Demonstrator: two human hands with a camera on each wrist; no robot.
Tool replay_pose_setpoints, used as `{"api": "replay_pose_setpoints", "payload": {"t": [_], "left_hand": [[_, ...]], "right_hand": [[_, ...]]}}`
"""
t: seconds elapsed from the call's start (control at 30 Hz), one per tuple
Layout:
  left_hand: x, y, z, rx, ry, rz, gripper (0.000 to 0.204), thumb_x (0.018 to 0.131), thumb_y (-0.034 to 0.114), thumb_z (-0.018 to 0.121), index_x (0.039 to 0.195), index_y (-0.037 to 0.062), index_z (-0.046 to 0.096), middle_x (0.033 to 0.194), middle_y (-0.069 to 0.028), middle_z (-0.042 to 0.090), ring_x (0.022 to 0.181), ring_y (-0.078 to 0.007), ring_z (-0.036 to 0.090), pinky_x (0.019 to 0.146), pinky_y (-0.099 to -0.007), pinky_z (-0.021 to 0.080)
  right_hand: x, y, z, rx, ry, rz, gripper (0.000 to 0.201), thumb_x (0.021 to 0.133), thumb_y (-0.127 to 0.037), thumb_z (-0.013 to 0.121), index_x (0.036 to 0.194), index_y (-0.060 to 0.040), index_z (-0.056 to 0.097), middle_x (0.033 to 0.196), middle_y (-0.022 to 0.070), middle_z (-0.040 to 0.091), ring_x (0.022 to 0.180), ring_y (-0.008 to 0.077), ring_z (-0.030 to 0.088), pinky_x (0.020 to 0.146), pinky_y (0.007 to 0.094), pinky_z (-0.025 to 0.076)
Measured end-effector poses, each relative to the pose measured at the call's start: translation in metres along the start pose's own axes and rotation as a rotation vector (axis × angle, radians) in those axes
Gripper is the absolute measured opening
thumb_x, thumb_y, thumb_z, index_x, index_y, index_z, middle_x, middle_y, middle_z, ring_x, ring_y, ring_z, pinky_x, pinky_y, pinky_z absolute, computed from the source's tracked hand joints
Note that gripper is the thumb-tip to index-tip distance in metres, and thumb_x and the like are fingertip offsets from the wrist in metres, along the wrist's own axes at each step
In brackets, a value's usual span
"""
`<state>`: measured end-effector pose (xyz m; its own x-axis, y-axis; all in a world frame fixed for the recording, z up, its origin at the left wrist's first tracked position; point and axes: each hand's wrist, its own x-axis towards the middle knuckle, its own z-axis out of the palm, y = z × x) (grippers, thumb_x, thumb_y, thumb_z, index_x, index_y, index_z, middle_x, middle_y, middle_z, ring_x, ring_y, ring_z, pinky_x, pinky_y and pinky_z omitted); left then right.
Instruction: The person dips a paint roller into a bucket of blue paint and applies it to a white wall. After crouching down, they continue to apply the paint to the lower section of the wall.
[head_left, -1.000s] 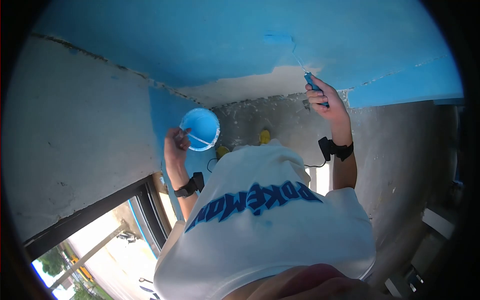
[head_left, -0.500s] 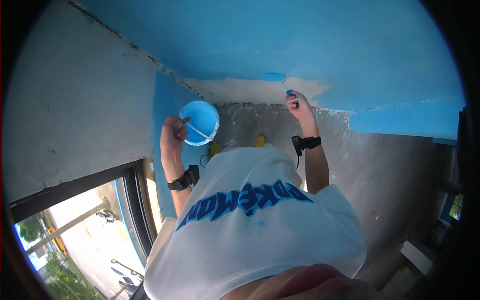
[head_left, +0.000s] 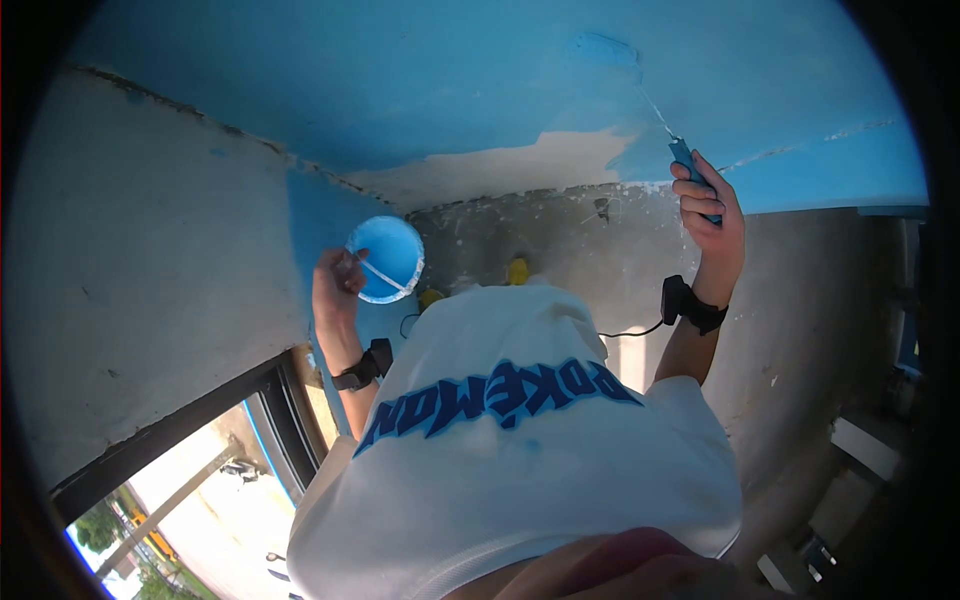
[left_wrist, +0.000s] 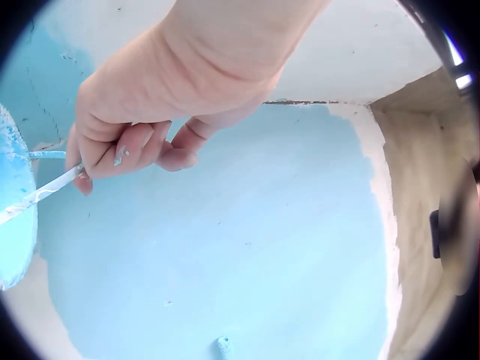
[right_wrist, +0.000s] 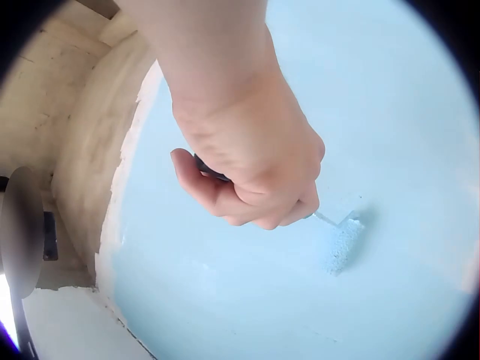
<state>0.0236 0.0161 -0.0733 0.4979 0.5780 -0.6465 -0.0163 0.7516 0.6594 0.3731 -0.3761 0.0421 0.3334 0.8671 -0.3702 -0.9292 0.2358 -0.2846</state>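
My right hand grips the dark blue handle of a paint roller, fingers curled round it. The blue roller head lies against the blue painted wall; in the right wrist view the fuzzy roller touches the wall just beyond the hand. My left hand holds the white handle of a round bucket, blue inside. In the left wrist view the curled fingers of the left hand hold that paint-smeared handle beside the bucket.
An unpainted pale patch runs along the wall's foot above the grey floor. To the left stand a grey-white wall and a dark-framed window. White blocks lie at the lower right. Yellow footwear shows below.
The roller came down to the pale patch's upper edge, then went up and right onto the blue area with my right hand. My left hand still holds the bucket.
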Motion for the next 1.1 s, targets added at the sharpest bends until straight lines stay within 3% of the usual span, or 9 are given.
{"api": "replay_pose_setpoints", "payload": {"t": [0.1,0.23,0.47,0.53,0.67,0.77,0.93,1.03,1.1], "left_hand": [[-0.003,0.003,0.001,-0.005,-0.004,0.012,0.020,0.084,0.016,0.054,0.069,0.0051,0.048,0.093,-0.0223,0.059,0.049,-0.0084,0.030,0.048,-0.0239,0.028],[-0.008,0.000,-0.003,-0.030,-0.056,0.063,0.020,0.084,0.017,0.055,0.069,0.0059,0.048,0.091,-0.0186,0.059,0.050,-0.0080,0.030,0.048,-0.0237,0.027],[-0.010,0.004,-0.003,-0.016,-0.074,0.071,0.020,0.084,0.017,0.056,0.068,0.0065,0.049,0.086,-0.0141,0.059,0.050,-0.0072,0.030,0.047,-0.0235,0.027],[-0.016,0.009,0.005,-0.004,-0.069,0.079,0.020,0.084,0.017,0.056,0.068,0.0066,0.049,0.085,-0.0138,0.059,0.050,-0.0071,0.030,0.047,-0.0233,0.027],[-0.021,0.011,0.002,0.009,-0.067,0.062,0.020,0.083,0.018,0.056,0.067,0.0066,0.049,0.081,-0.0132,0.058,0.049,-0.0070,0.031,0.047,-0.0226,0.028],[-0.031,0.015,0.010,0.021,-0.046,0.082,0.020,0.083,0.017,0.056,0.067,0.0065,0.049,0.079,-0.0132,0.058,0.049,-0.0069,0.031,0.047,-0.0227,0.028],[-0.039,0.011,0.009,0.001,-0.018,0.117,0.021,0.083,0.018,0.056,0.066,0.0062,0.048,0.078,-0.0132,0.057,0.049,-0.0067,0.031,0.047,-0.0227,0.027],[-0.037,0.010,0.005,-0.009,-0.029,0.112,0.022,0.082,0.018,0.056,0.066,0.0061,0.048,0.080,-0.0138,0.058,0.050,-0.0066,0.031,0.046,-0.0226,0.027],[-0.040,0.008,0.003,-0.013,-0.039,0.104,0.021,0.082,0.018,0.057,0.066,0.0061,0.048,0.081,-0.0144,0.059,0.050,-0.0065,0.031,0.046,-0.0225,0.027]], "right_hand": [[0.002,0.000,0.001,-0.022,0.079,0.003,0.032,0.104,-0.031,0.039,0.093,-0.0020,0.047,0.062,-0.0052,0.038,0.039,0.0007,0.032,0.030,0.0187,0.025],[0.037,0.060,-0.027,-0.176,0.224,-0.043,0.032,0.103,-0.036,0.041,0.089,-0.0073,0.046,0.058,-0.0055,0.035,0.038,0.0022,0.031,0.029,0.0201,0.022],[0.119,0.161,-0.138,-0.706,0.510,-0.383,0.042,0.100,-0.046,0.046,0.080,-0.0089,0.044,0.054,-0.0054,0.031,0.036,0.0074,0.032,0.033,0.0249,0.027],[0.142,0.176,-0.180,-1.135,0.757,-0.566,0.043,0.100,-0.042,0.046,0.075,-0.0077,0.044,0.050,-0.0023,0.037,0.036,0.0110,0.039,0.034,0.0277,0.031],[0.150,0.184,-0.212,-1.204,0.770,-0.633,0.043,0.101,-0.039,0.045,0.072,-0.0069,0.045,0.049,0.0007,0.042,0.036,0.0120,0.043,0.034,0.0283,0.034],[0.134,0.174,-0.169,-0.989,0.693,-0.551,0.039,0.102,-0.035,0.043,0.075,-0.0062,0.046,0.048,0.0008,0.042,0.039,0.0116,0.047,0.037,0.0277,0.035],[0.138,0.152,-0.140,-0.939,0.464,-0.690,0.036,0.103,-0.031,0.042,0.077,-0.0062,0.046,0.053,-0.0008,0.040,0.038,0.0099,0.042,0.035,0.0264,0.032],[0.144,0.145,-0.120,-1.027,0.481,-0.744,0.039,0.103,-0.037,0.041,0.078,-0.0074,0.045,0.053,-0.0024,0.035,0.036,0.0084,0.034,0.033,0.0255,0.028],[0.144,0.143,-0.121,-0.990,0.474,-0.699,0.038,0.103,-0.035,0.041,0.078,-0.0070,0.045,0.054,-0.0016,0.038,0.037,0.0088,0.037,0.033,0.0257,0.029]]}}
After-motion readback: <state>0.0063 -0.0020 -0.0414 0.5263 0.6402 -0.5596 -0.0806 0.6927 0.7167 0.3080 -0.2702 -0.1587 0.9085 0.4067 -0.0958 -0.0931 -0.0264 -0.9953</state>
